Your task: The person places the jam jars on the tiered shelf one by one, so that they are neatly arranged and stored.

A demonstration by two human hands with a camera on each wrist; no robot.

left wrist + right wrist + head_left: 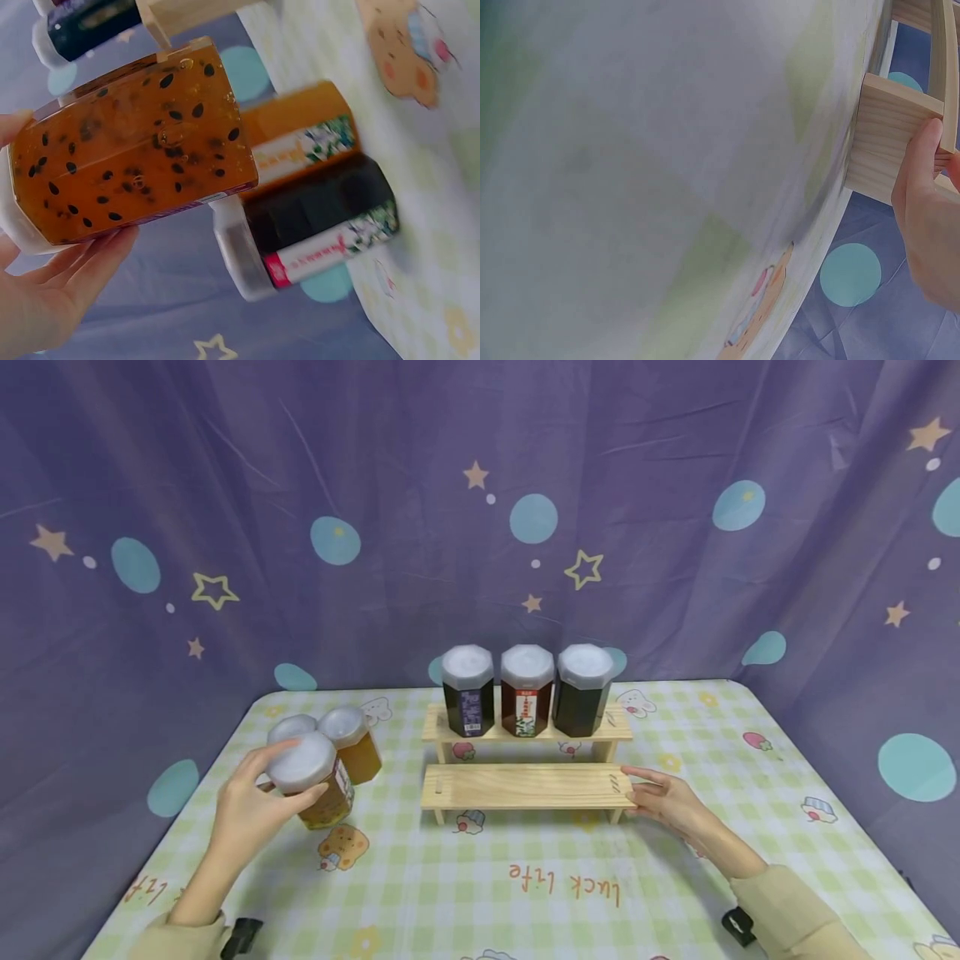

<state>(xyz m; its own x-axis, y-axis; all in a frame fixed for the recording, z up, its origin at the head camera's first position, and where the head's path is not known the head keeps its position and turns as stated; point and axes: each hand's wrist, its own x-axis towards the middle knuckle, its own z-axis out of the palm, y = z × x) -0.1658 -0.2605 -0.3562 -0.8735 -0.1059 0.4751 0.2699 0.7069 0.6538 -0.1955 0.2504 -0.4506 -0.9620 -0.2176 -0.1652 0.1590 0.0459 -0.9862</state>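
- The left hand [251,797] pinches a faceted, white-lidded jar [318,768] near its lid, thumb on one side and fingers spread on the other; black seeds dot its amber filling.
- That jar is at the left of the table, its base seemingly off the checked tablecloth [547,860].
- In its way stand two more jars just behind: an amber one [360,756] and a dark one [322,217], the latter largely hidden from the head view.
- The right hand [667,802] grips the lower board's right end on a two-tier wooden rack [517,785], fingertips at its edges; the remaining fingers cannot be told.
- Three white-lidded jars line the rack's upper tier: a dark one [468,697] at left, a reddish-brown one [527,693] in the middle, another dark one [581,702] at right.
- A purple star-patterned curtain [427,527] hangs behind.
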